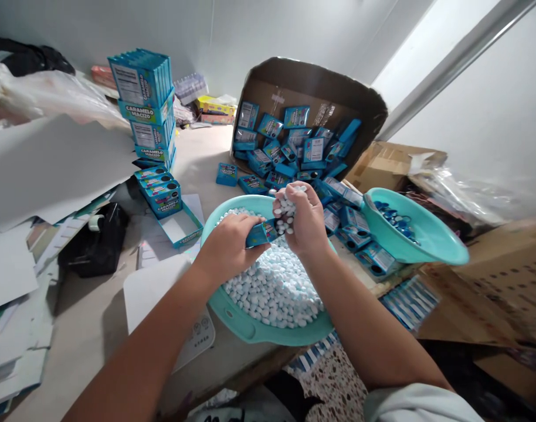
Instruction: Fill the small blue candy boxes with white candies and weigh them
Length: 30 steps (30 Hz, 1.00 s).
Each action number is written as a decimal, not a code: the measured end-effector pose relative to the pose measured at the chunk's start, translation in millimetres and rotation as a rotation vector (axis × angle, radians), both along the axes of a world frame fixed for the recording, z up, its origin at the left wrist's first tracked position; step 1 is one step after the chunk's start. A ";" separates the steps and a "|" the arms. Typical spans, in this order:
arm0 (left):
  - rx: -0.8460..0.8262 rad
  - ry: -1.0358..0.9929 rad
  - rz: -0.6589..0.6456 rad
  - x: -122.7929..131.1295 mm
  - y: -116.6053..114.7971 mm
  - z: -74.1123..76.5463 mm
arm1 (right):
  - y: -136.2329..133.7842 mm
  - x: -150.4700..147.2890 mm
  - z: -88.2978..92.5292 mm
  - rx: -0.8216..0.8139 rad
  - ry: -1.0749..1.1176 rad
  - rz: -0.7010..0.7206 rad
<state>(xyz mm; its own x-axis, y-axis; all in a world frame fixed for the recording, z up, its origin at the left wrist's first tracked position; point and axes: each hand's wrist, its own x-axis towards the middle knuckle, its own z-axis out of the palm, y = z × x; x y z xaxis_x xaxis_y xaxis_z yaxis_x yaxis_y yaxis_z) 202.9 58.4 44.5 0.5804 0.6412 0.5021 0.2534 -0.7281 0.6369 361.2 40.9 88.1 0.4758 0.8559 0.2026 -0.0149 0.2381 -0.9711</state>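
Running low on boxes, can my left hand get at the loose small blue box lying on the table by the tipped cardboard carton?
Probably yes: the loose box lies unobstructed, but the left hand holds another box.

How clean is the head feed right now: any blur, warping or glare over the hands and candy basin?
Head view: left hand, small blue box and right hand with its candies are sharp over the teal basin; edges bow from wide-angle warp, the carton leans; bottom-right corner smeared; lighting soft, with mild glare on the plastic wrap.
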 end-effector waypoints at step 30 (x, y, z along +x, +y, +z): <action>0.033 0.035 -0.086 -1.7 -1.7 3.0 | -4.4 0.6 5.8 0.061 0.031 0.041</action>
<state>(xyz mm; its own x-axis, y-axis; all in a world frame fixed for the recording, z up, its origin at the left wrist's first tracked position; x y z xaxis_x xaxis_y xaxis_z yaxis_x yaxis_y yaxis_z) 201.2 56.7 47.5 0.6505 0.5713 0.5005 0.2107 -0.7688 0.6038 361.8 36.5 93.9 0.4477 0.8612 0.2406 -0.0560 0.2955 -0.9537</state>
